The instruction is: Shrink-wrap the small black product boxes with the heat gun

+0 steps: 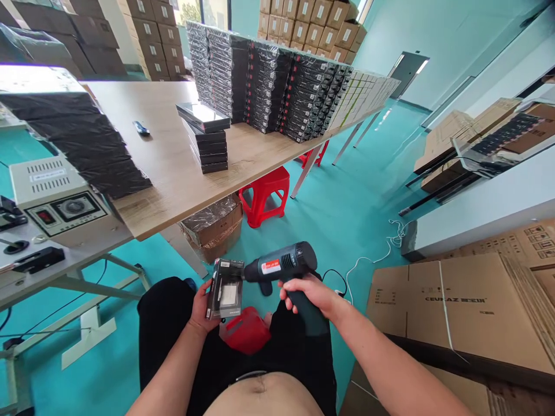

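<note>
A dark heat gun (pixel 281 261) with a red and white label is gripped around its handle by my right hand (pixel 310 293). Its nozzle points left, close to the upper right side of a black retail box (pixel 226 289); whether they touch I cannot tell. That box has a clear front showing a pale item inside, and my left hand (pixel 204 307) holds it by its left and lower edge above my lap. Most of the left fingers are hidden behind the box.
A wooden table (pixel 173 211) ahead carries a short stack of black boxes (pixel 210 151), long rows of wrapped boxes (pixel 269 86) and a box cutter (pixel 141 128). A red stool (pixel 265 188) stands beneath its edge. Cartons (pixel 433 300) lie at right; a white cable (pixel 368 258) crosses the floor.
</note>
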`<move>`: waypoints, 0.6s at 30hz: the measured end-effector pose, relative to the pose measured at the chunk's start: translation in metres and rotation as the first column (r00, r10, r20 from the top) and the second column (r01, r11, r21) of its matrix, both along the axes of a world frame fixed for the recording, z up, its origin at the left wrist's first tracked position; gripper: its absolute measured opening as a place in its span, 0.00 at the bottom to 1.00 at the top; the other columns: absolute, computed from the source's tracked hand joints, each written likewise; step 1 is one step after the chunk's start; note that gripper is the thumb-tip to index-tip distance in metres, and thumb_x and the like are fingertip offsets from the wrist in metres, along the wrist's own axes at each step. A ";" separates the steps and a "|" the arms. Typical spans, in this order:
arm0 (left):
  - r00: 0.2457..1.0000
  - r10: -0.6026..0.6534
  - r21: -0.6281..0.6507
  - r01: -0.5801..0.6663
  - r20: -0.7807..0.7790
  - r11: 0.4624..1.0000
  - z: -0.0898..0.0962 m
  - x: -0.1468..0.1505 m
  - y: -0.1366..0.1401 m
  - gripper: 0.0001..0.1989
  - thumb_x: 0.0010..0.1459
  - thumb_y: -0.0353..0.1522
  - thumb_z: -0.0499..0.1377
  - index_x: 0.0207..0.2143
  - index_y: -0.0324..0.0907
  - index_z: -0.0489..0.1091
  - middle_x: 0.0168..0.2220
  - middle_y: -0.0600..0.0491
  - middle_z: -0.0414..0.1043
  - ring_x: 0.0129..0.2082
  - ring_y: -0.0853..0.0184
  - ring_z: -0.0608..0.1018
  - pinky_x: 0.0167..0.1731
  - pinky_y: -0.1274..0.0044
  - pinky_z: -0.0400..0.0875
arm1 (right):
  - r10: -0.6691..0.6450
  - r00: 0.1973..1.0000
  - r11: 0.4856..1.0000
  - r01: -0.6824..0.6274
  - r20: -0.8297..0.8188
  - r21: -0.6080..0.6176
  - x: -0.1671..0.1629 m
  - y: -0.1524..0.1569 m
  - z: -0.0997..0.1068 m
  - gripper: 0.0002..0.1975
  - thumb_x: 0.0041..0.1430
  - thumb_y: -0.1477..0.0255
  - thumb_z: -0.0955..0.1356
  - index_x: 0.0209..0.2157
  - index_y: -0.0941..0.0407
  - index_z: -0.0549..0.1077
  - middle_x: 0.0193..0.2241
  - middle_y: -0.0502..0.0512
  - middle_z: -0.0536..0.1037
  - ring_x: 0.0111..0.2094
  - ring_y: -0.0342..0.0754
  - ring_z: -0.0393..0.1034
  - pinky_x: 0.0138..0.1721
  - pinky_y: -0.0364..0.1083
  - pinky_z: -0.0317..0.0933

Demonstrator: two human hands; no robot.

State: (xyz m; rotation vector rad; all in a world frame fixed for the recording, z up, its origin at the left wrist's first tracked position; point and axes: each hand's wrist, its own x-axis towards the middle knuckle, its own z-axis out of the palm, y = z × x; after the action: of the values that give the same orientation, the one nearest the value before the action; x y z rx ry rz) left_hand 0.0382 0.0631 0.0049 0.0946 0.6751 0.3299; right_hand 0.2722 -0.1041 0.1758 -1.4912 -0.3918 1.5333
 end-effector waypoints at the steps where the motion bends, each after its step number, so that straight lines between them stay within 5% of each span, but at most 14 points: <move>1: 1.000 0.008 0.007 -0.008 -0.002 1.000 0.000 0.000 0.000 0.19 0.57 0.41 0.55 0.44 0.37 0.73 0.36 0.43 0.79 0.41 0.50 0.80 0.43 0.59 0.73 | 0.101 0.995 0.995 -0.101 -0.002 -0.013 0.000 -0.007 0.001 0.12 0.48 0.71 0.69 0.36 0.62 0.74 0.25 0.55 0.78 0.20 0.44 0.71 0.18 0.40 0.63; 5: 0.999 0.032 0.032 -0.032 0.020 0.999 -0.001 0.000 0.001 0.17 0.56 0.40 0.56 0.41 0.36 0.74 0.37 0.43 0.79 0.43 0.49 0.79 0.45 0.59 0.72 | 0.398 0.915 0.915 -0.402 -0.065 -0.049 -0.001 -0.025 0.002 0.12 0.46 0.71 0.70 0.35 0.61 0.75 0.24 0.54 0.78 0.19 0.43 0.71 0.19 0.41 0.63; 7: 0.999 0.027 0.024 -0.028 0.022 0.999 -0.002 0.000 0.001 0.17 0.56 0.39 0.56 0.41 0.36 0.74 0.37 0.43 0.79 0.43 0.50 0.79 0.44 0.60 0.72 | 0.348 0.937 0.937 -0.349 -0.039 -0.029 -0.003 -0.022 0.000 0.13 0.46 0.70 0.70 0.35 0.61 0.75 0.24 0.54 0.78 0.20 0.43 0.71 0.19 0.41 0.63; 12: 1.000 -0.006 0.004 0.006 -0.005 1.000 -0.002 0.001 0.001 0.20 0.57 0.41 0.54 0.45 0.37 0.73 0.35 0.43 0.79 0.40 0.51 0.80 0.39 0.61 0.75 | -0.035 0.999 0.996 0.033 0.023 0.088 -0.017 0.004 0.001 0.14 0.49 0.67 0.69 0.38 0.60 0.74 0.28 0.54 0.78 0.23 0.43 0.71 0.22 0.42 0.65; 18: 0.999 0.026 0.015 -0.025 -0.036 1.000 -0.001 -0.001 0.001 0.13 0.55 0.38 0.57 0.37 0.39 0.74 0.31 0.47 0.80 0.36 0.53 0.81 0.38 0.63 0.76 | 0.233 0.972 0.966 -0.227 -0.040 0.120 -0.038 0.014 0.006 0.13 0.47 0.70 0.71 0.36 0.61 0.75 0.26 0.54 0.78 0.22 0.44 0.71 0.22 0.43 0.64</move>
State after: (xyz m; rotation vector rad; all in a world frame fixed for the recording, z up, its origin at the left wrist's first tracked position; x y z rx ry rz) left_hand 0.0368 0.0638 0.0035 0.1065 0.7107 0.3585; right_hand 0.2338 -0.0903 0.1817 -1.3483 -0.6292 1.6983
